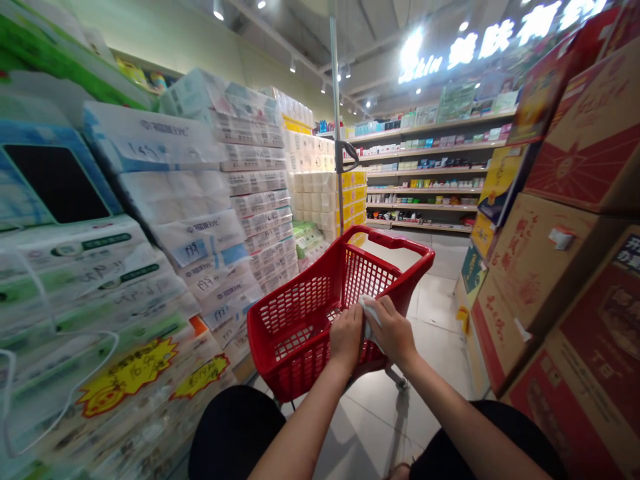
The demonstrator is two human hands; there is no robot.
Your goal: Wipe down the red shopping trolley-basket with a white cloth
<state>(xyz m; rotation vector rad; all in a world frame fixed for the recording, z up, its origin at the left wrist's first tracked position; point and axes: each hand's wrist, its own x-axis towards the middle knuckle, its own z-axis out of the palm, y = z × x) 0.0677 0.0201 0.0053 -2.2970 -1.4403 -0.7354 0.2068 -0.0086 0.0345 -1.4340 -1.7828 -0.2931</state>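
A red plastic shopping cart point(300, 313) stands on the tiled floor in front of me, its mesh basket empty as far as I can see. My left hand point(346, 335) is curled over the near rim of the cart. Right beside it, my right hand point(393, 330) is closed around a small white cloth or tissue point(369, 310) held against the same rim. The two hands touch each other. My forearms reach in from the bottom of the view.
Stacked packs of toilet paper and tissue point(165, 200) with yellow price tags wall the left side. Brown and red cartons point(565, 267) are piled on the right. A metal pole point(337, 120) rises behind the cart. Product shelves point(425, 180) line the far wall.
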